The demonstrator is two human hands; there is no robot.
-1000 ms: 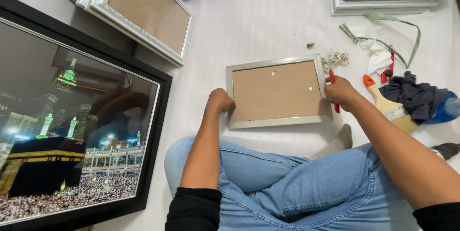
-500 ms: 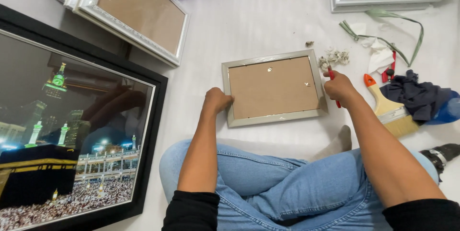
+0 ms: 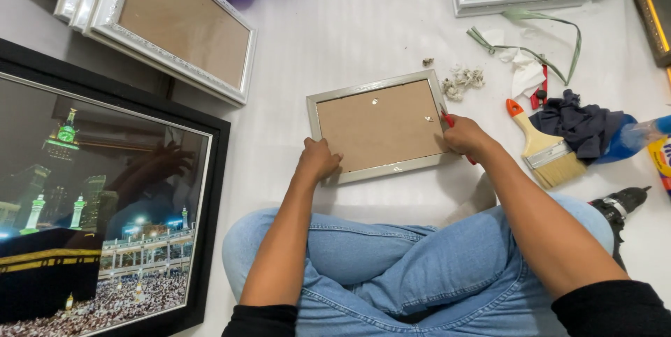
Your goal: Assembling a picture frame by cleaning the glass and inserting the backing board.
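The person is sitting cross-legged on the white floor (image 3: 335, 37), and both hands are resting on a small silver picture frame with a brown cardboard back (image 3: 381, 126) lying face down just beyond the knees. The left hand (image 3: 318, 160) is curled loosely, knuckles up, fingers bent over the frame's near left corner and pressing on it. The right hand (image 3: 467, 137) is closed around a thin red-handled tool (image 3: 448, 120) and is holding its tip against the frame's right edge; only a little of the red is showing past the fingers, so I cannot tell what kind of tool it is.

The frame is lying flat between the two hands, its long axis running left to right and tilted slightly, the right end sitting a bit farther away than the left. Its brown back is facing up.

To the right, a wooden paintbrush with an orange handle tip (image 3: 545, 148) is lying near a crumpled dark cloth (image 3: 580, 124). On the left, a large black-framed picture of a lit city at night (image 3: 98, 211) is lying beside the person's leg, and a bigger silver frame (image 3: 175, 26) is lying face down at the far left.
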